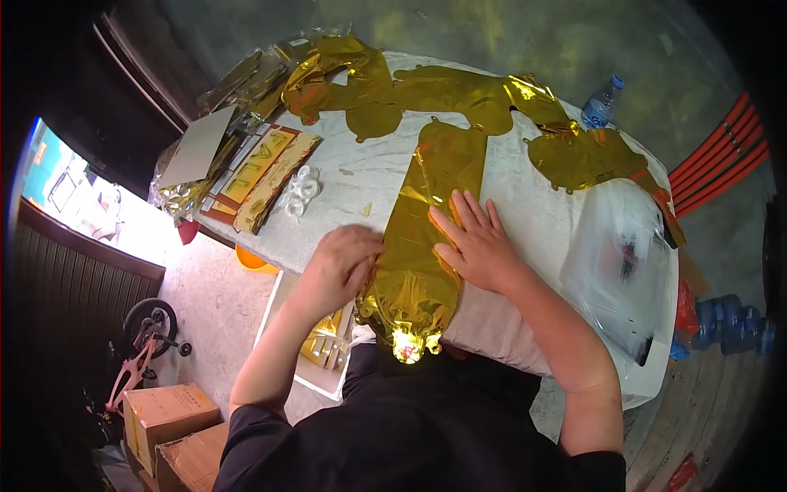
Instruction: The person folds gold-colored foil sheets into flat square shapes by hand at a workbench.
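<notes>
1. The long, flat gold foil piece [443,164] runs from mid-table to the near edge, its crumpled, shiny end right by the person's black shirt [393,435].
2. The left hand [340,261] is at the foil's left edge, fingers curled and narrow; whether they pinch it, I cannot tell.
3. The right hand [479,246] lies palm down on the foil's right side, fingers spread wide, gripping nothing.
4. Strips of pale cloth show on both sides of the foil, the left one wider toward the far end.
5. The table [344,176] has a whitish, wrinkled cover and rounded corners; grey concrete floor [209,299] surrounds it.
6. Along the far edge lie more flat gold foil shapes [451,88], close to the long piece's top; another gold foil shape [586,160] lies farther right.
7. A stack of clear plastic bags [611,262] takes up the right side, beyond the right forearm; a blue-capped clear bottle [602,107] stands at the far right edge.
8. At left sit coiled white ribbon [302,193], a red-and-gold printed packet [261,176] and a plain grey card [197,146].
9. Brown cardboard boxes [172,410] and a pink bicycle [131,377] stand on the floor at left.
</notes>
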`<state>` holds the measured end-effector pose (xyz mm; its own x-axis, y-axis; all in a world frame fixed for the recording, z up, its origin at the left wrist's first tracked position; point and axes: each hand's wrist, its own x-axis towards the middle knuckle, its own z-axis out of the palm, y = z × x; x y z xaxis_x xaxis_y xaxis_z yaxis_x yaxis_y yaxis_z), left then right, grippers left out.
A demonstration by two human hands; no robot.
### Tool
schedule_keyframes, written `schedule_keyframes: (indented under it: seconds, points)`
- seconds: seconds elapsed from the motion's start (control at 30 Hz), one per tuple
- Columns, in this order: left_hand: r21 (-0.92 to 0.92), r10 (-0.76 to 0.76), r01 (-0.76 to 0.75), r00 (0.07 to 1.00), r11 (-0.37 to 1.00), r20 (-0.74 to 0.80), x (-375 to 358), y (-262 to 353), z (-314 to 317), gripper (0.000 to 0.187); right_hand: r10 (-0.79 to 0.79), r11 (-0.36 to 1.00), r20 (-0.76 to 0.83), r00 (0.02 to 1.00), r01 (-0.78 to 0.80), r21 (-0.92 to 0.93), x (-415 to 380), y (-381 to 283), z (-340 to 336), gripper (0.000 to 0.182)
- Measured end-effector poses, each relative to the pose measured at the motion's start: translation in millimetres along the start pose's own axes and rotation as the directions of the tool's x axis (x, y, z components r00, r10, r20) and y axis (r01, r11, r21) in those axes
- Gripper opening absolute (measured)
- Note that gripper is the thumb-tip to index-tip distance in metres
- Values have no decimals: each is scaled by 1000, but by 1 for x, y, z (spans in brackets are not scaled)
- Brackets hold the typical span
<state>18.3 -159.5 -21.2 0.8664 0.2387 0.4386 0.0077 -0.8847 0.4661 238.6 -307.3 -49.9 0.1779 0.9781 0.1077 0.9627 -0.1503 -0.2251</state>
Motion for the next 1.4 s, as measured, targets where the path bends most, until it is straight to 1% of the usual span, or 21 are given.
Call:
schedule_keyframes:
  seconds: [0.03,0.13,0.2,0.3,0.33,0.47,0.53,0.57,0.6,0.73,0.83,0.9,0.93,1.0,1.03,1.13,1.2,1.23,1.3,1.33,1.4]
  points:
    - [-16,-41,42,998,999,41,-7,8,-3,23,-4,1000,1,1000,4,1,0,0,-1,56]
    - [42,-50,49,998,998,39,-27,24,-6,23,-17,1000,27,999,18,-21,0,-1,-5,56]
    - [20,-69,69,997,997,41,-38,31,-4,22,-60,998,79,995,61,-6,-3,-1,-9,56]
    - [9,2,-2,1000,1000,31,-48,38,-2,24,-107,994,111,988,105,20,-10,-4,-13,57]
    - [9,1,-1,999,1000,32,-50,37,0,24,-107,994,111,988,105,21,-14,-5,-13,57]
    - [59,56,-55,998,997,-6,-48,37,5,30,-122,992,139,983,118,41,-27,-11,-17,57]
    - [-30,58,-59,998,998,-7,-42,36,5,32,-120,993,149,982,115,40,-32,-13,-17,57]
    - [-75,77,-77,997,994,-6,-40,33,4,31,-116,993,153,981,110,49,-33,-13,-17,58]
    - [-76,82,-82,997,994,-6,-35,32,2,31,-113,993,157,981,105,58,-34,-14,-17,58]
    - [-20,129,-129,992,991,-5,-17,26,-3,25,-101,994,171,980,92,56,-34,-15,-19,58]
    - [39,164,-165,986,986,26,-4,25,-2,26,-95,994,164,982,85,66,-35,-14,-18,58]
    - [94,237,-245,968,965,80,4,26,-2,28,-104,994,149,983,99,44,-35,-14,-17,57]
    - [96,242,-249,967,964,78,7,26,-1,28,-103,994,145,984,99,40,-34,-14,-17,57]
    - [136,360,-381,920,915,153,13,25,2,29,-96,995,152,984,89,52,-35,-15,-17,57]
    - [136,362,-382,920,914,153,15,21,3,29,-95,995,151,984,89,51,-34,-15,-16,57]
    - [91,380,-408,897,909,226,17,8,10,30,-93,995,136,986,89,41,-34,-14,-14,58]
    - [9,367,-374,913,927,180,17,4,13,31,-94,995,138,986,90,35,-35,-15,-15,59]
    - [5,370,-377,911,926,182,16,3,15,31,-88,996,137,987,84,35,-36,-14,-15,59]
    - [-46,282,-279,952,959,118,14,2,17,31,-113,992,101,988,107,63,-36,-12,-13,58]
    - [-43,286,-283,951,958,117,14,2,16,31,-113,992,96,989,107,61,-35,-9,-12,58]
    - [-147,154,-137,982,980,109,15,3,16,27,-99,919,-19,995,98,382,-35,0,-13,54]
